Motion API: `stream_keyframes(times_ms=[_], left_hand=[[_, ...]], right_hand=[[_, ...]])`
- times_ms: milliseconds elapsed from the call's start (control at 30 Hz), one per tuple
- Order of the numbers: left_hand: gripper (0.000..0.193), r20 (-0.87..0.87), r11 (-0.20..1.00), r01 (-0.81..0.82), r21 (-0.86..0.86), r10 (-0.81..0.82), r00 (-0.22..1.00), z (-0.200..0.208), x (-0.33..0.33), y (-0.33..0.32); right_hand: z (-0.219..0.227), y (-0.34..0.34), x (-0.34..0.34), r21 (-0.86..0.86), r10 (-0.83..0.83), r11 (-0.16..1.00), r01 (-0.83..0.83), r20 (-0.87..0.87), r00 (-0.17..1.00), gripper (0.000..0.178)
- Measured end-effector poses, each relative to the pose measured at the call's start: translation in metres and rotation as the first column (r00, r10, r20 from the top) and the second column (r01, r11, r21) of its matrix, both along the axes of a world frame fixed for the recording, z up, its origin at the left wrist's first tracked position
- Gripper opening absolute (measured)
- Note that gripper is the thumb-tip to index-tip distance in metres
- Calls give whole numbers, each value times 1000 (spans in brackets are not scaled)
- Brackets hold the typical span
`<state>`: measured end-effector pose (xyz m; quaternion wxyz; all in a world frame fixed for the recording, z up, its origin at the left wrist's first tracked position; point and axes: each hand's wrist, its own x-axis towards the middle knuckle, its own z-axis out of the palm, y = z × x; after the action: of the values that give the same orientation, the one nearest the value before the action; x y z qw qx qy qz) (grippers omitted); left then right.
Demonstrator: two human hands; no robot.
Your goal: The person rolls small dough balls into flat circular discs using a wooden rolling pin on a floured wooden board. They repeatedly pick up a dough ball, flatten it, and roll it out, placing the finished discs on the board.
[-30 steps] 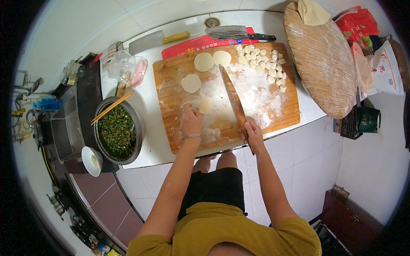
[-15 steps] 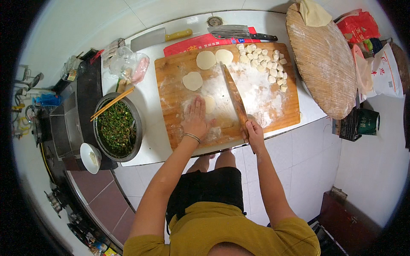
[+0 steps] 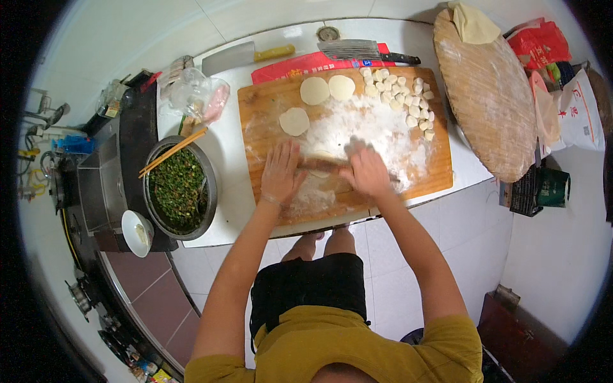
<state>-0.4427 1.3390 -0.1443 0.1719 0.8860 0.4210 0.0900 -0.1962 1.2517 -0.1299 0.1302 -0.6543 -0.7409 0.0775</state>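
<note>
Chopsticks lie across the rim of the dark bowl of chopped green filling at the bench's left edge; a small white dish sits just beside the bowl toward the near-left corner. I note a crumpled clear bag toward the far-left corner.

Cutting board takes the bench's middle, floured over its centre. Three rolled rounds of dough lie toward its far-left part, well apart from my hands.

Left hand: flat, fingers spread, palm pressing down on the left end of the rolling pin. Not clenched, not wrapped round it.

Pin's long axis runs left to right across the board, parallel to its near edge, lying under both palms. Only its middle shows between the hands. A pale dough piece seems to lie under it; I cannot tell its outline in the flour.

Right hand: also flat and open, palm on the pin's right end. Neither hand is nearer; each covers one end, so I judge that any roll goes away from or toward me, across the axis.

Small cut dough lumps crowd the board's far-right corner. Two cleavers lie along the bench's far edge. A round wooden board leans over the bench's right edge.
</note>
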Motion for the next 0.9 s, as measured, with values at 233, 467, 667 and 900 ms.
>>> stream_keyframes(times_ms=[233,467,667,900], left_hand=[[75,14,999,15,42,-16,1000,3,-22,-38],[74,6,990,-93,105,93,996,1,29,48],[67,-37,997,17,80,-14,999,3,-21,-17],[64,240,974,127,186,-171,956,12,6,-11]], right_hand=[[14,-16,-15,26,-127,992,125,87,988,69],[2,48,7,-4,-211,977,213,140,967,74],[11,-7,8,-66,113,991,-117,-68,991,46],[15,-6,3,-139,-30,990,-11,-289,957,32]])
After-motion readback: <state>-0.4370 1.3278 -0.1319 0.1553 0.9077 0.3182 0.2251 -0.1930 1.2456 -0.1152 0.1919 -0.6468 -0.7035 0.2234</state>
